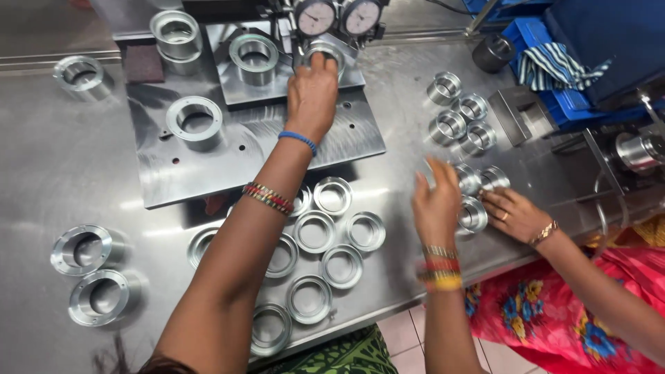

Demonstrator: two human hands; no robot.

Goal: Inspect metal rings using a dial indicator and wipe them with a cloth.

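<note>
Head view, looking down on a steel table (62, 173). Left hand (312, 93) reaches to upper centre of frame, fingers curled down over a metal ring (325, 52) seated under two dial gauges (338, 16); hand grips the ring's top edge. The ring sits on a grey fixture plate (277, 138), which also carries other rings at upper left. Right hand (436, 204) hovers at centre right, slightly blurred, fingers loosely spread, holding nothing that I can make out. It is just beside a small cluster of rings (474, 190). A co-worker's hand (516, 215) lies flat at the right of that cluster, fingertips touching one ring. Four more small rings (460, 114) stand grouped in upper right. A batch of shallow rings (325, 242) lies in rows at lower centre, between the two forearms. Two flanged rings (93, 273) sit at lower left, one more at far upper left. Blue crates (554, 48) at top right.
</note>
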